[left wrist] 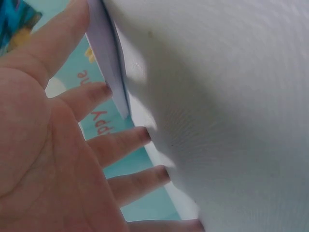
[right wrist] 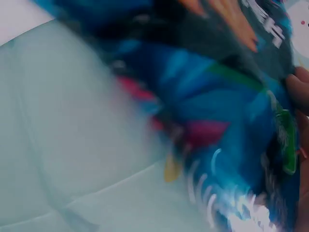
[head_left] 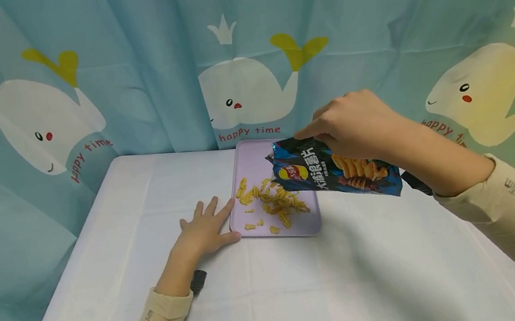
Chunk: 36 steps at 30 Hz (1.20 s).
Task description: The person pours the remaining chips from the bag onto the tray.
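A blue and black potato chip bag (head_left: pixel 309 167) hangs tilted over the purple tray (head_left: pixel 254 155), its torn end toward the left. My right hand (head_left: pixel 360 122) pinches the bag by its upper edge; in the right wrist view the bag (right wrist: pixel 203 92) is blurred, with part of the hand at the right border. Yellow chip pieces (head_left: pixel 282 200) lie scattered on the tray. On the tray's left side my left hand (head_left: pixel 203 232) rests with spread fingers, thumb and index finger touching the rim. The left wrist view shows that palm (left wrist: pixel 48 140) against the tray edge (left wrist: pixel 108 58).
The tray lies on a white-covered table (head_left: pixel 182 181), near its back edge. Behind hangs a light blue curtain (head_left: pixel 142 62) printed with white whales. A dark strap piece (head_left: pixel 198 282) sits at the left wrist.
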{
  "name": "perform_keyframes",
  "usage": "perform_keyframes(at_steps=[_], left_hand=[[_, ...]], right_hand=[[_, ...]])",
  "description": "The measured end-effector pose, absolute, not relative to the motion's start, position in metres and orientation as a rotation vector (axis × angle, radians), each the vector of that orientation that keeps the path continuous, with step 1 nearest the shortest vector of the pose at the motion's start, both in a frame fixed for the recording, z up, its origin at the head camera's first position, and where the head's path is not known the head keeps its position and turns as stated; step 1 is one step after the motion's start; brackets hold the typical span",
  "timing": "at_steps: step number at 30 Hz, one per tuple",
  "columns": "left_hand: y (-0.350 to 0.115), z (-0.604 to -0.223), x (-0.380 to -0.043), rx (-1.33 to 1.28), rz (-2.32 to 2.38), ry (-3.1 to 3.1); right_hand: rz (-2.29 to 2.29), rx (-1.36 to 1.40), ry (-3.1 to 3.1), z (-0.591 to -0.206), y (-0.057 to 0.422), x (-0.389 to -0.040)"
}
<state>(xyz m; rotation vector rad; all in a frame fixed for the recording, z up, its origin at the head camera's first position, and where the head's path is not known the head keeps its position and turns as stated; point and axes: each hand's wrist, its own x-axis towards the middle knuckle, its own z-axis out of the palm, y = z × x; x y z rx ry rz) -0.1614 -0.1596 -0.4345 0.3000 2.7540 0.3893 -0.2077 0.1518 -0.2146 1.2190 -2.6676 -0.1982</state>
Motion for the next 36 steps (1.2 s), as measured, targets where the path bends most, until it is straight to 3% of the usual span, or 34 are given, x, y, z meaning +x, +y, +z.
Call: perform_keyframes(at_steps=[36], left_hand=[[-0.159, -0.435, -0.162, 0.282, 0.376, 2.750]], right_hand=[[-0.181, 1.284, -2.635, -0.212, 0.140, -0.199]])
